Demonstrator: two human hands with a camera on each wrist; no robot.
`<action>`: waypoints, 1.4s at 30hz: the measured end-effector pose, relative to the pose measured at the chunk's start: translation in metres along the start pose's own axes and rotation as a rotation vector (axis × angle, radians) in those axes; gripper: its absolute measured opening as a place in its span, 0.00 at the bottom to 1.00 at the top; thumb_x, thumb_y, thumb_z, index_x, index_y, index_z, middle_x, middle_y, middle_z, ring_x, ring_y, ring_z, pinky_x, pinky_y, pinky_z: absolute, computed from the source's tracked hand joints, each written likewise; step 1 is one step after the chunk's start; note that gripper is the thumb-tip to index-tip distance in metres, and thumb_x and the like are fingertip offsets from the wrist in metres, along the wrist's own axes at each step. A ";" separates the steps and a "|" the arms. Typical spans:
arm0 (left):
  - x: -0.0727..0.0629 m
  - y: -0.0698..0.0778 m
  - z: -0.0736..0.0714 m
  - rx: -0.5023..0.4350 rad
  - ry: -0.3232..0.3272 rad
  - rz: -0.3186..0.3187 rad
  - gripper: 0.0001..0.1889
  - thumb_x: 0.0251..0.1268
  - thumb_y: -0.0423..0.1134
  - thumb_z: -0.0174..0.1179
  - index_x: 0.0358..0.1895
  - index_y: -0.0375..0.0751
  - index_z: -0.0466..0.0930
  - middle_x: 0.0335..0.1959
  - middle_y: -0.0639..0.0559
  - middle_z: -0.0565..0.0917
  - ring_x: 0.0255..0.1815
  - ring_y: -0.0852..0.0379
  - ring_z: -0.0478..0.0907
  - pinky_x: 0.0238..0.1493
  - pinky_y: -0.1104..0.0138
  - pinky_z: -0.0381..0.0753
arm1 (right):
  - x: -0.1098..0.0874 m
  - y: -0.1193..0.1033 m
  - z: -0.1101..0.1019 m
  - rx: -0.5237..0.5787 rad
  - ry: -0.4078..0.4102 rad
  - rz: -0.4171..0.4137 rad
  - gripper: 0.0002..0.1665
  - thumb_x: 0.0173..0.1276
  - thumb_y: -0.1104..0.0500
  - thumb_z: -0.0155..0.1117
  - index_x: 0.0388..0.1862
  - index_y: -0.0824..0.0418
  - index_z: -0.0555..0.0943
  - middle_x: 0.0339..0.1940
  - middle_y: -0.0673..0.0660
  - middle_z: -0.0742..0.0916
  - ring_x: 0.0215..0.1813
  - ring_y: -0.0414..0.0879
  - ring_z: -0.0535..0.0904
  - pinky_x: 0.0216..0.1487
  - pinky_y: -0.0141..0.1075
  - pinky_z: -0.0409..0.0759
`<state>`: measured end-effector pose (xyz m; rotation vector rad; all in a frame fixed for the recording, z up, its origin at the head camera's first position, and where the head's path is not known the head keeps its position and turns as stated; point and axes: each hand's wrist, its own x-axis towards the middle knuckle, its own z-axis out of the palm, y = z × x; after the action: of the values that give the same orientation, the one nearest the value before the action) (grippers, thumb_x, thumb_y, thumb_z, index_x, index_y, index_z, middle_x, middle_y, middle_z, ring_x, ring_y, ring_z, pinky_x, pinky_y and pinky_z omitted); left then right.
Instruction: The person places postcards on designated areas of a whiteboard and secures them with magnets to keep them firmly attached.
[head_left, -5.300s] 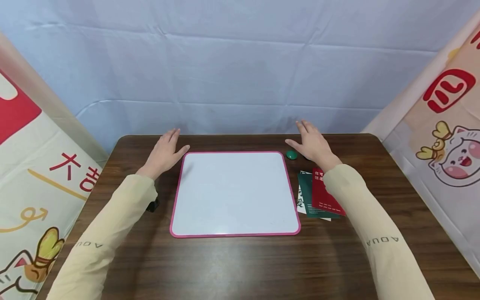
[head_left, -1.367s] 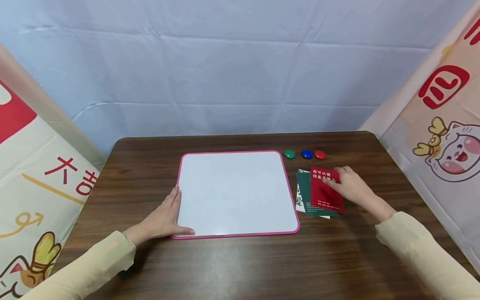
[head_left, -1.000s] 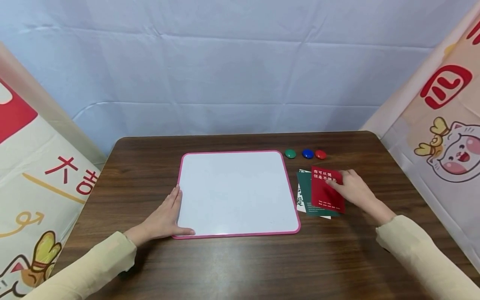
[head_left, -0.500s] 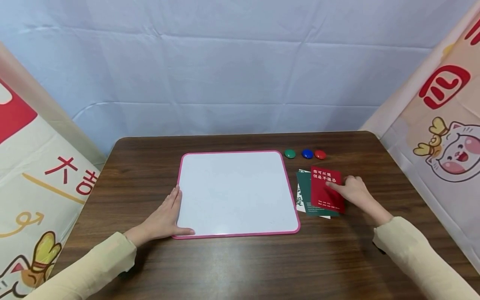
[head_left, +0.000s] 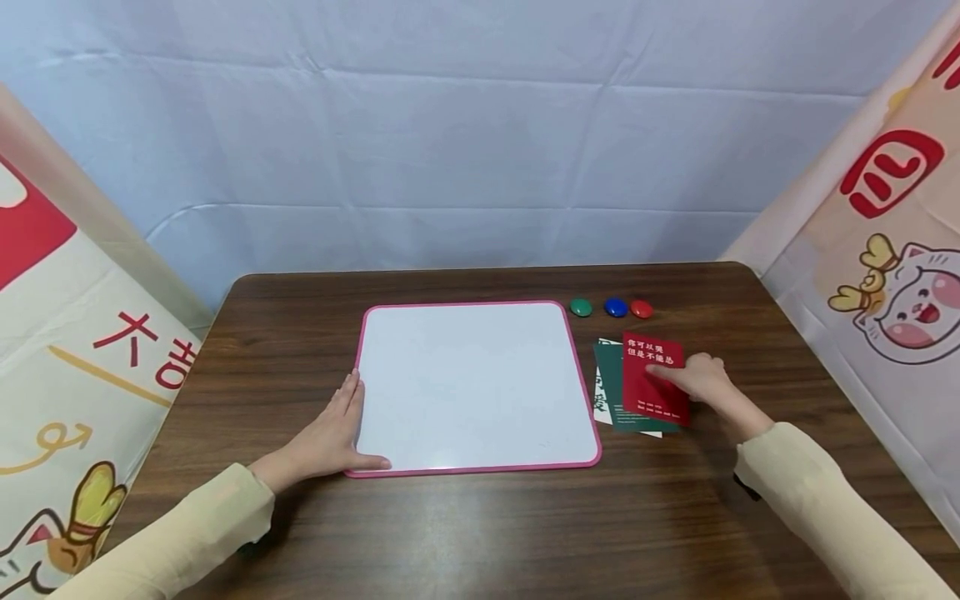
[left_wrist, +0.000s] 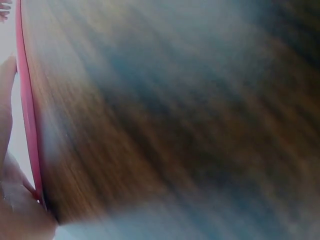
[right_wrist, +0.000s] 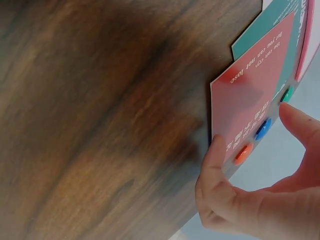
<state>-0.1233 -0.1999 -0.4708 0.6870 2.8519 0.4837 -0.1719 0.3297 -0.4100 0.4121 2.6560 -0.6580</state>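
Observation:
A whiteboard with a pink frame (head_left: 472, 392) lies flat on the table. My left hand (head_left: 330, 429) rests at its lower left corner, fingers straight along the left edge and thumb over the near edge. To the right lies a red card (head_left: 647, 396) with white writing, overlapping a green card (head_left: 611, 392) and a white card (head_left: 602, 408). My right hand (head_left: 705, 379) is at the red card's right edge. In the right wrist view, its curled index fingertip (right_wrist: 217, 142) meets that edge, while the thumb (right_wrist: 300, 125) stretches out apart from it.
Green (head_left: 581, 307), blue (head_left: 616, 307) and red (head_left: 641, 309) round magnets lie in a row beyond the cards. The wooden table (head_left: 465, 533) ends at a pale cloth backdrop (head_left: 465, 167), with printed cloths on both sides.
Both hands have come down from the far side, the left to the board's corner, the right to the red card. Lately the right fingers have drawn in at the card's edge; the card stays put.

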 end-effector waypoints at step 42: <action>-0.001 0.000 0.000 0.011 -0.004 0.054 0.67 0.35 0.78 0.53 0.68 0.22 0.42 0.71 0.32 0.39 0.71 0.39 0.35 0.65 0.49 0.52 | 0.008 -0.004 0.010 0.030 -0.037 0.122 0.54 0.54 0.45 0.64 0.56 0.83 0.47 0.45 0.77 0.63 0.52 0.70 0.59 0.47 0.54 0.73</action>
<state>-0.1230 -0.2005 -0.4710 0.7679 2.8409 0.4743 -0.1783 0.3230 -0.4197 0.5600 2.5650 -0.6613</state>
